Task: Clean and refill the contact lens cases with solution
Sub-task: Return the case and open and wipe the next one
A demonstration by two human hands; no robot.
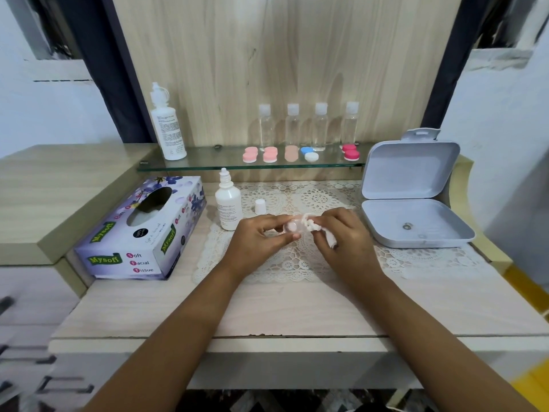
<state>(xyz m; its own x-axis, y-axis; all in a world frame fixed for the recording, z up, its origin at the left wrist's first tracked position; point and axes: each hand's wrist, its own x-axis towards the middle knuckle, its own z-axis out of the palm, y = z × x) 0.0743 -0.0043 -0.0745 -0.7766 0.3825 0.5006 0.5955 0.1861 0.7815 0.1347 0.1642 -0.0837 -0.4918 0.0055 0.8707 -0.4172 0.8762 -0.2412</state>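
My left hand [261,236] pinches a pale pink contact lens case [291,226] just above the lace mat. My right hand [341,233] grips a crumpled white tissue [310,223] and presses it against the case. A small white solution bottle [228,203] stands uncapped to the left of my hands, its white cap [260,206] on the mat beside it. Several more lens cases lie on the glass shelf: two pink [250,155], one peach [291,153], one blue and white [309,153], one magenta [350,152].
A tall white solution bottle [167,126] stands at the shelf's left end. Several clear bottles [320,126] line the back. A tissue box [145,230] lies at the left, an open grey plastic box [413,200] at the right. The glass shelf [208,162] overhangs the desk.
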